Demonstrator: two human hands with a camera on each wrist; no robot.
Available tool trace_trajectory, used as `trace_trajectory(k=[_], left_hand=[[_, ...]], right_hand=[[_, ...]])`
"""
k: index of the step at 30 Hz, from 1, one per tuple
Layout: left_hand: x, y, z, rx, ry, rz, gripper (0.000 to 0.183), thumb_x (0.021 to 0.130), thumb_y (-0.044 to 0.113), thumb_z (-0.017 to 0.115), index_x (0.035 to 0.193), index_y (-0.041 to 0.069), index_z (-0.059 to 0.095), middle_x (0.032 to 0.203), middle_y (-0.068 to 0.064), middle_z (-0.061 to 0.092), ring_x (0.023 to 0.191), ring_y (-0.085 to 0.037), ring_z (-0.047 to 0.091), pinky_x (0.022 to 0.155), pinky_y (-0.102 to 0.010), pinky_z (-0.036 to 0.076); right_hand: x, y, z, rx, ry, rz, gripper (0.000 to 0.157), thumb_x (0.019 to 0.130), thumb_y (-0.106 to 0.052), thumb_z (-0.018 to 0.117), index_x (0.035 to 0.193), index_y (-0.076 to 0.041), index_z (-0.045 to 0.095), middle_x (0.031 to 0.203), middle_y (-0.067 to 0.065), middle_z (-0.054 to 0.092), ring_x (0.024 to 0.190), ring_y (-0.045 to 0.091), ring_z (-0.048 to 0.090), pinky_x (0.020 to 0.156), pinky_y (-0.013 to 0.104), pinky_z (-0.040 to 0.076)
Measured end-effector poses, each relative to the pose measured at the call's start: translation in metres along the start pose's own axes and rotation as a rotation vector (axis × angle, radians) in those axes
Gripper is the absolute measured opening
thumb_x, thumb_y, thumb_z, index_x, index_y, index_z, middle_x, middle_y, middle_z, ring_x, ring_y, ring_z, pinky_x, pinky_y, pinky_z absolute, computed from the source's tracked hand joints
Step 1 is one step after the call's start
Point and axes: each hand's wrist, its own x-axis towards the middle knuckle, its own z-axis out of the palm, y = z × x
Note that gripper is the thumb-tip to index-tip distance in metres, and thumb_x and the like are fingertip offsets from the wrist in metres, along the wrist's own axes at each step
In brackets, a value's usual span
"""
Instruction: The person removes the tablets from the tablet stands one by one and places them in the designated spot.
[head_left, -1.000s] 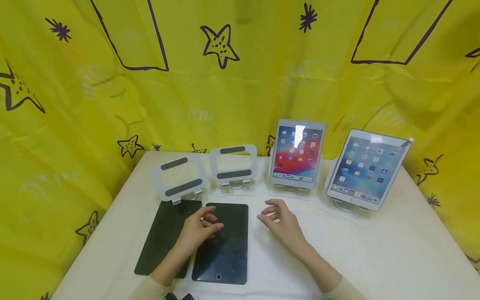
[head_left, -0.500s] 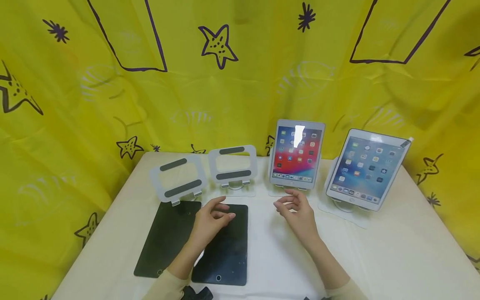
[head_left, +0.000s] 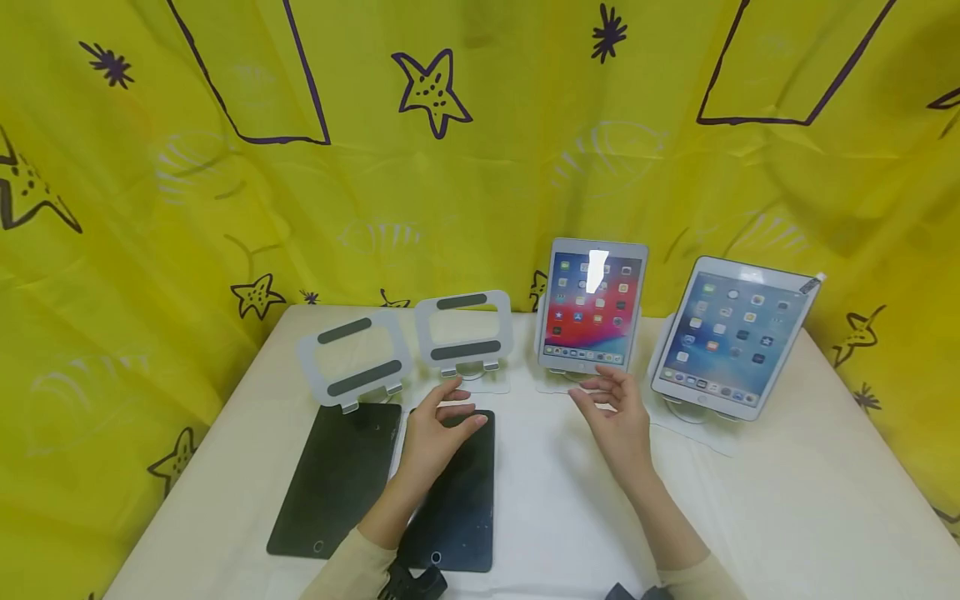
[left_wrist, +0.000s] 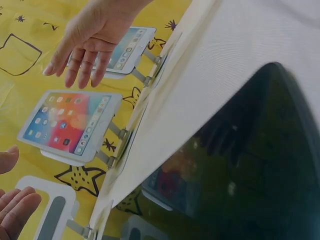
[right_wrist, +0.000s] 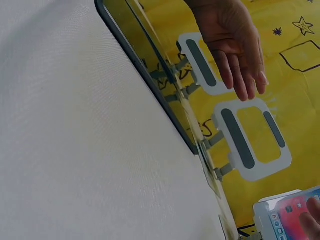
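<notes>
My left hand (head_left: 438,433) hovers over the top of a dark-screened tablet (head_left: 457,517), thumb and fingers loosely curved with nothing between them. Another dark tablet (head_left: 337,483) lies flat to its left. My right hand (head_left: 621,425) is also bare, fingers bent, and overlaps the lower edge of a white tablet with a red and blue screen (head_left: 592,308). That tablet leans on a stand. A second lit white tablet (head_left: 735,337) leans on a stand at the right. In the right wrist view, my right fingers (right_wrist: 311,222) show only at the corner.
Two white tablet stands with grey pads, the left stand (head_left: 365,382) and the middle stand (head_left: 462,350), bear no tablet. They stand at the back of the white table (head_left: 547,533). A yellow curtain (head_left: 510,183) hangs behind.
Both hands have moved forward and to the right, away from the body. The head view has shifted slightly. The tablets and stands stay where they were.
</notes>
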Motion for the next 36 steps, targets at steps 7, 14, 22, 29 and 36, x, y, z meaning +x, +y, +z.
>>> trace_trajectory(k=[7, 14, 22, 29, 36], left_hand=[[0.009, 0.009, 0.013, -0.034, 0.02, 0.071, 0.062, 0.074, 0.003, 0.079, 0.13, 0.003, 0.054, 0.115, -0.018, 0.062, 0.101, -0.03, 0.066, 0.075, -0.034, 0.056], [0.02, 0.017, 0.027, 0.017, -0.003, 0.116, 0.062, 0.074, 0.006, 0.079, 0.13, 0.001, 0.053, 0.116, -0.019, 0.06, 0.101, -0.03, 0.065, 0.076, -0.032, 0.056], [0.041, 0.027, 0.046, 0.047, -0.032, 0.102, 0.068, 0.075, 0.009, 0.08, 0.135, 0.004, 0.049, 0.12, -0.016, 0.06, 0.104, -0.028, 0.064, 0.079, -0.036, 0.055], [0.06, 0.035, 0.064, 0.131, -0.069, 0.063, 0.071, 0.076, 0.012, 0.079, 0.138, 0.007, 0.046, 0.121, -0.014, 0.06, 0.102, -0.025, 0.065, 0.08, -0.034, 0.055], [0.078, 0.037, 0.077, 0.116, -0.071, 0.062, 0.068, 0.077, 0.012, 0.078, 0.137, 0.008, 0.046, 0.122, -0.013, 0.059, 0.104, -0.025, 0.064, 0.078, -0.032, 0.056]], right_hand=[[0.007, 0.003, -0.008, -0.001, 0.037, -0.002, 0.05, 0.084, -0.009, 0.071, 0.125, 0.001, 0.046, 0.107, 0.017, 0.063, 0.086, -0.004, 0.057, 0.071, 0.009, 0.049], [0.014, 0.006, -0.018, -0.003, 0.048, -0.013, 0.059, 0.082, -0.004, 0.072, 0.131, 0.003, 0.04, 0.118, 0.019, 0.059, 0.092, -0.004, 0.058, 0.076, 0.008, 0.047], [0.027, 0.005, -0.028, -0.087, 0.074, 0.007, 0.066, 0.083, -0.011, 0.073, 0.137, -0.001, 0.035, 0.125, 0.014, 0.054, 0.102, 0.013, 0.057, 0.077, 0.005, 0.044], [0.04, -0.001, -0.034, -0.186, 0.071, 0.081, 0.072, 0.083, -0.021, 0.073, 0.14, -0.005, 0.032, 0.13, 0.013, 0.051, 0.11, 0.025, 0.056, 0.087, 0.024, 0.05], [0.051, -0.005, -0.034, -0.241, 0.037, 0.15, 0.079, 0.083, -0.027, 0.073, 0.144, -0.007, 0.027, 0.135, 0.015, 0.046, 0.117, 0.03, 0.053, 0.094, 0.046, 0.048]])
